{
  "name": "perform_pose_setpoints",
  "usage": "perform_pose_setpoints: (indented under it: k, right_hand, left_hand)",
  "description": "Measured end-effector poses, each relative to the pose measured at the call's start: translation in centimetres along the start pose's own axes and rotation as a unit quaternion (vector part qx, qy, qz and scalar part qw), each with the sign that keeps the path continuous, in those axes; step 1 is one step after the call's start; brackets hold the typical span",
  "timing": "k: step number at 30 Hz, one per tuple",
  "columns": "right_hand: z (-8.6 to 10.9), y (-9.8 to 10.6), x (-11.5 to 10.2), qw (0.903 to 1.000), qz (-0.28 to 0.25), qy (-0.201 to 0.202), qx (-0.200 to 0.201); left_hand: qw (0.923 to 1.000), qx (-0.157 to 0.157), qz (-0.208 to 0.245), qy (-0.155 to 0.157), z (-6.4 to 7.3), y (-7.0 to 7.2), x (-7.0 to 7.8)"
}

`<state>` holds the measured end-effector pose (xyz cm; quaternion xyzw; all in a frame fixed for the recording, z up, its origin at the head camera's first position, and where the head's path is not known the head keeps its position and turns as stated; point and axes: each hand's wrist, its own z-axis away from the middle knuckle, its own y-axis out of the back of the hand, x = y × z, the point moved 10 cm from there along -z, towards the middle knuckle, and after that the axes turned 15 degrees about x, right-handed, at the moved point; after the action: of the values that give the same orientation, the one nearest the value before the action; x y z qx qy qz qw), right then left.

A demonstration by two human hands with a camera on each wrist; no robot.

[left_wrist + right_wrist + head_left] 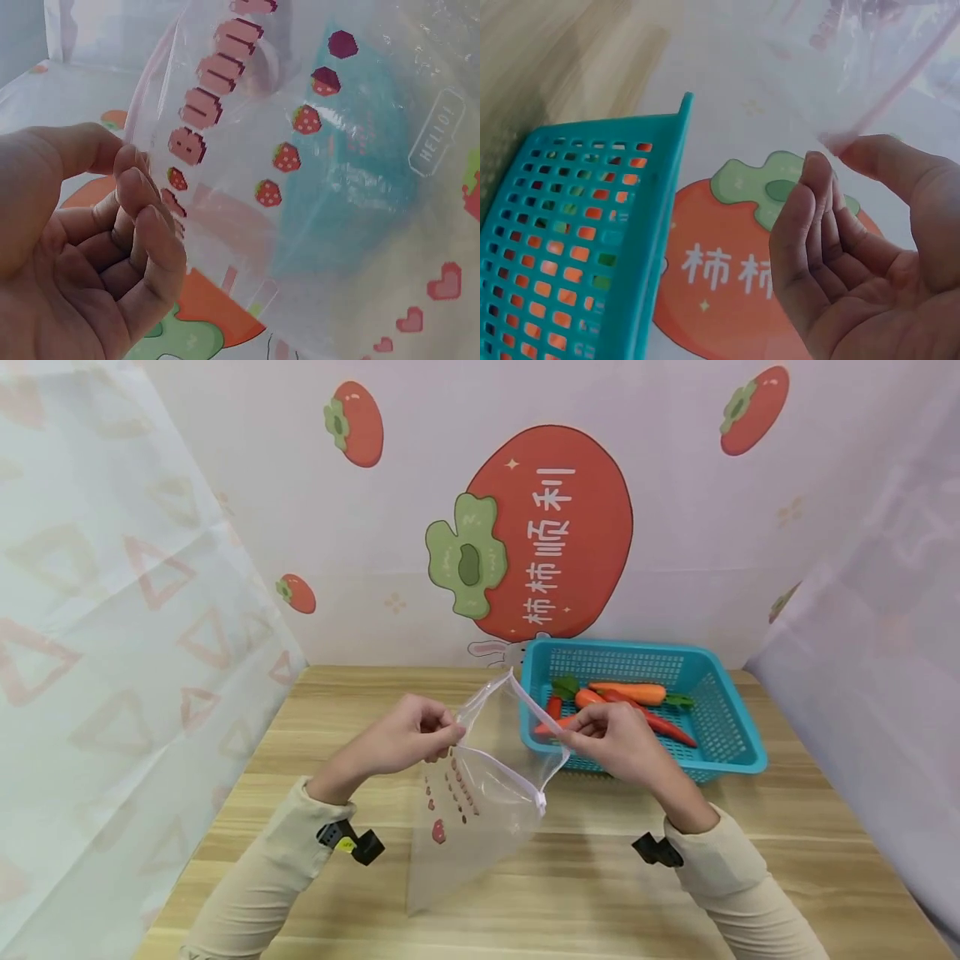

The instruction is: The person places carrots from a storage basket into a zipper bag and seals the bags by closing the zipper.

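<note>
Between both hands hangs a clear zip bag with a pale pink slider strip and printed strawberries and letters; its mouth is spread apart. My left hand pinches the left edge of the mouth between thumb and fingers. On the other side, my right hand pinches the right edge between thumb and index finger, in front of the basket. The left wrist view shows the printed bag close up beside the curled fingers. In the right wrist view the thumb and fingertip meet on the bag's rim.
A turquoise perforated basket stands at the back right of the wooden table. In it lie carrots and red chili peppers. A white cloth backdrop with printed persimmons rises behind and along both sides.
</note>
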<state>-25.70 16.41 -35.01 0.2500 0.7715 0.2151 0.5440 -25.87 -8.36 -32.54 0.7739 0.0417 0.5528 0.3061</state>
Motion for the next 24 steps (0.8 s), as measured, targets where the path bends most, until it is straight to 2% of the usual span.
perform_pose_setpoints:
  k: [5, 13, 18, 24]
  right_hand:
    - [-0.2, 0.8, -0.7, 0.9998, 0.010, 0.015, -0.008]
    - [-0.9, 1.3, -1.1, 0.9956, 0.059, 0.069, -0.021]
    - [-1.4, 0.3, -1.0, 0.9918, 0.076, 0.098, -0.031]
    - [-2.0, -1.7, 0.0, 0.9860, 0.117, 0.104, -0.057]
  left_hand:
    - [0.9999, 0.006, -0.003, 0.009, 0.0, -0.2, -0.1]
    - [0.9998, 0.011, -0.009, 0.016, 0.2, 0.0, -0.2]
    - [0.9997, 0.015, -0.009, 0.017, 0.2, -0.1, -0.5]
    - [0.9997, 0.010, -0.003, 0.022, 0.4, -0.4, -0.5]
